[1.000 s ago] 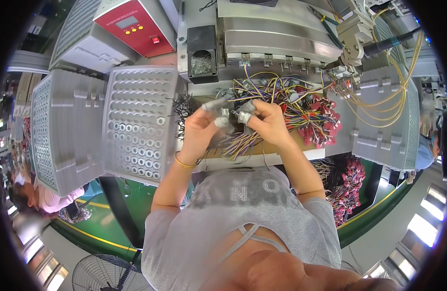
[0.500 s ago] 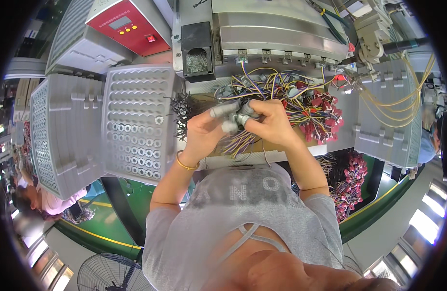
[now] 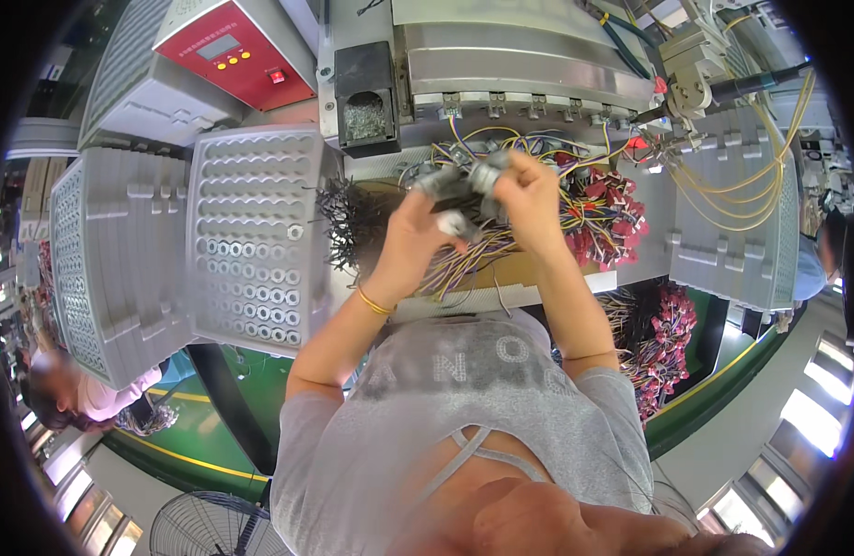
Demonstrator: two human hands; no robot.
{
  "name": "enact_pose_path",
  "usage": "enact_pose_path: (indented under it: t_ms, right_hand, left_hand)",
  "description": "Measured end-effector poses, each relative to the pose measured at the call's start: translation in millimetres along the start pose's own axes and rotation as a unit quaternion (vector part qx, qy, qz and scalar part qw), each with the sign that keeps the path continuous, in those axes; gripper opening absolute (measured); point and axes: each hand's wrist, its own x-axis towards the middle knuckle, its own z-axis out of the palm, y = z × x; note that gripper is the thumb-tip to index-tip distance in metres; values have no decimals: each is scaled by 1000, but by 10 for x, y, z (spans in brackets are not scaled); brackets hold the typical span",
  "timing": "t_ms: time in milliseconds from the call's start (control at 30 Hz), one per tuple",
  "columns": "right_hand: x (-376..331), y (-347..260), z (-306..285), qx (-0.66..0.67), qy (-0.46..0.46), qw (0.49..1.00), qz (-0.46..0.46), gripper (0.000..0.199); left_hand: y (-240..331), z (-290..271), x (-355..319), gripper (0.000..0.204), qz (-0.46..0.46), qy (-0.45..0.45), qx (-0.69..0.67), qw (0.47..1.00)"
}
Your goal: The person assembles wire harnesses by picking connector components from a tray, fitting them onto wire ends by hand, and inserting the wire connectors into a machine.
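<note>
My left hand and my right hand are close together above a pile of wires, with pale grey coverings on several fingertips. Motion smears the fingers of both. On the left hand the thumb stands apart from the fingers, and I cannot tell whether it grips anything. The right fingers are pinched together around something too blurred to name. Dark shapes show between the hands. Beneath them lie purple, yellow and white wires. A bundle of black wire ends is beside my left hand, and red connectors lie right of my right hand.
Left stands a grey tray with rows of round metal-coloured parts, beside stacked trays. Behind are a black box, a red control unit and a metal fixture. Pliers lie far right. A co-worker is at left.
My hands have drawn slightly apart, and the right one has risen a little. The left thumb has parted from its fingers. The whole view has shifted slightly.
</note>
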Motion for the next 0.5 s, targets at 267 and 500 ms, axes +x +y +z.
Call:
enact_pose_path:
  t_ms: [267, 500]
  right_hand:
    - [348, 106, -31, 103, 184, 977, -16, 12]
    - [343, 46, 218, 208, 213, 955, 16, 13]
  left_hand:
    - [-181, 84, -133, 20, 46, -16, 442, 896]
    - [112, -195, -155, 18, -21, -68, 260, 963]
